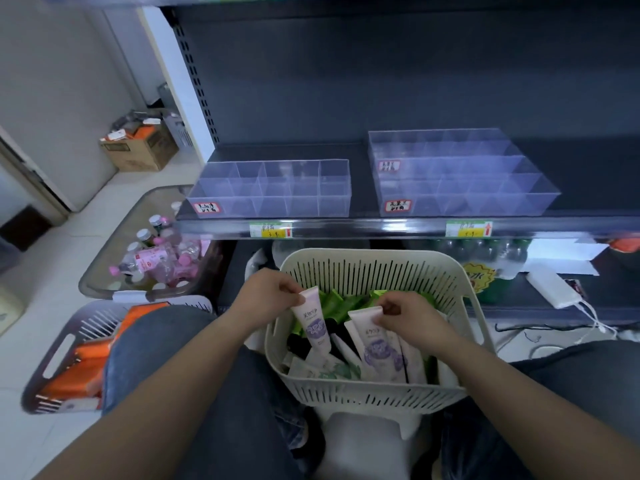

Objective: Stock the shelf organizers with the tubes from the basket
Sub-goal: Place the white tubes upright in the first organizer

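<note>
At 6 o'clock, basket: cream plastic, rounded-square, slotted walls, cut-out handles; set between denim-clad knees.
Basket contents: soft white tubes with purple print, lying heaped; glossy green tubes toward the basket's 12 o'clock.
Left hand: thumb and fingertips pinching the upper end of one white-and-purple tube, held upright above the heap at the basket's 10 o'clock.
Right hand: fingers curled, pinching the top of a second white-and-purple tube, leaning among others right of the basket's centre.
Shelf: dark matte metal at 12 o'clock, glossy front rail with green-and-yellow price tags.
Left organizer: clear rigid plastic, gridded compartments, handwritten red-framed label; on the shelf at 11 o'clock.
Right organizer: clear plastic, stepped tiers; on the shelf at 1 o'clock.
Floor: pale smooth tile at 9 o'clock.
Grey slotted crate: at 8 o'clock, holding orange packs.
Clear tub: at 9 o'clock, holding pink-capped bottles.
Cardboard box: brown, open-topped, at 10 o'clock by the wall.
</note>
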`<state>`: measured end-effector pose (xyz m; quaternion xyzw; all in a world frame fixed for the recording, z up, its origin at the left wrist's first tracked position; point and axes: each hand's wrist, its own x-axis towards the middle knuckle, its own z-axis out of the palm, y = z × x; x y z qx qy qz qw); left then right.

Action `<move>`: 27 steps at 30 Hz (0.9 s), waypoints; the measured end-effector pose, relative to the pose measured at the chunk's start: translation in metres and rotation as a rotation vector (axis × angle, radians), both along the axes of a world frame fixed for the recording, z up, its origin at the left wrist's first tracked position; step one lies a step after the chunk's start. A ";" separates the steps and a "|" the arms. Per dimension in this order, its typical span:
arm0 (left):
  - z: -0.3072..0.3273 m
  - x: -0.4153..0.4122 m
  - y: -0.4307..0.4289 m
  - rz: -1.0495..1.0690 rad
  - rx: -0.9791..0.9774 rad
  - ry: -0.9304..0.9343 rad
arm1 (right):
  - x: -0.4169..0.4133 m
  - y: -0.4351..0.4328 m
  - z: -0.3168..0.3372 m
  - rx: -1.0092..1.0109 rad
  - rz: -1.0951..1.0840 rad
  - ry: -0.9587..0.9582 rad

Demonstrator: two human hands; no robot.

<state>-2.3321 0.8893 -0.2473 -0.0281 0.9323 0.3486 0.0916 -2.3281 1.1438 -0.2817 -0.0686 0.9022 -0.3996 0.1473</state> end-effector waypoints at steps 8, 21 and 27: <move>0.061 -0.016 -0.039 -0.041 0.037 0.107 | -0.031 -0.041 0.062 -0.064 0.008 0.104; 0.130 -0.062 -0.113 0.038 0.084 0.296 | -0.106 -0.115 0.145 -0.230 0.020 0.231; 0.149 -0.100 -0.142 0.067 0.056 0.332 | -0.143 -0.145 0.160 -0.288 0.021 0.216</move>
